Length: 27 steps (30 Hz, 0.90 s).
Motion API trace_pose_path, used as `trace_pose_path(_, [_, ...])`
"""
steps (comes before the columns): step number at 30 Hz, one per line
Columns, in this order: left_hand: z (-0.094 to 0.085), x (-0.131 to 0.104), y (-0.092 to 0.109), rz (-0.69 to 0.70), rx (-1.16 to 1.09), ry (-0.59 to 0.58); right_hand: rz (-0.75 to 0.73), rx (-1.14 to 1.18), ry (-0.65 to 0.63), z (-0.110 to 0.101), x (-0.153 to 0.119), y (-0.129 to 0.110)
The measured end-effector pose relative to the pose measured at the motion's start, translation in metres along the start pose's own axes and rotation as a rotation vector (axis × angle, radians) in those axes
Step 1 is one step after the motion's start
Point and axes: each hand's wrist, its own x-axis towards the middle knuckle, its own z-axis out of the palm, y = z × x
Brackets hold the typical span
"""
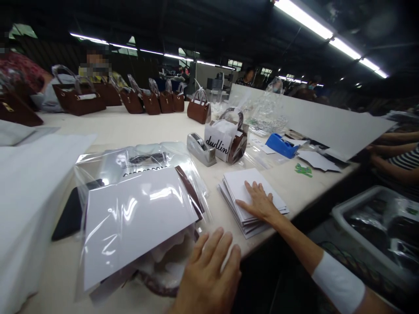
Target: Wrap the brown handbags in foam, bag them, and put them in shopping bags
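My right hand (260,204) lies with spread fingers on a stack of white cards (231,174) near the table's edge. Nearer to me, my left hand (211,270) is open, fingers stretched out beside a clear plastic bag (108,157). A large white card (137,218) and part of a brown handbag show in or under that plastic; the layers are hard to separate. A handle and pale wrapping (163,264) stick out at its near end. Behind the stack sits a grey tape dispenser (201,149), beside a brown handbag wrapped in white paper lettered "dudlin" (218,141).
Brown handbags (150,102) line the far side of the table. A blue tape dispenser (281,145) and green pieces (303,170) lie at right. A dark flat object (70,213) and white sheets (29,187) are at left. Below right stands a grey bin (347,209); other people are nearby.
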Motion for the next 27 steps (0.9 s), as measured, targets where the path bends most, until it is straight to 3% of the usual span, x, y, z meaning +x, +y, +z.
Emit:
trace_pose_path(5, [0.078,0.035,0.016,-0.164,-0.151,-0.255,-0.042,-0.025,-0.03,0.0,0.001,0.012])
trace_pose_path(9, [0.111,0.048,0.01,-0.197,-0.191,-0.365,0.01,-0.038,0.003,-0.003,0.006,0.035])
trace_pose_path(13, [0.122,0.046,0.011,-0.208,-0.181,-0.346,0.254,-0.02,0.051,-0.007,0.019,0.073])
trace_pose_path(17, [0.126,0.041,0.016,-0.225,-0.176,-0.312,0.301,0.059,-0.006,-0.01,0.025,0.1])
trace_pose_path(22, [0.128,0.037,0.018,-0.205,-0.16,-0.331,0.309,0.118,0.154,-0.024,0.017,0.093])
trace_pose_path(27, [0.127,0.036,0.015,-0.186,-0.146,-0.344,0.223,0.331,0.255,-0.059,0.017,0.092])
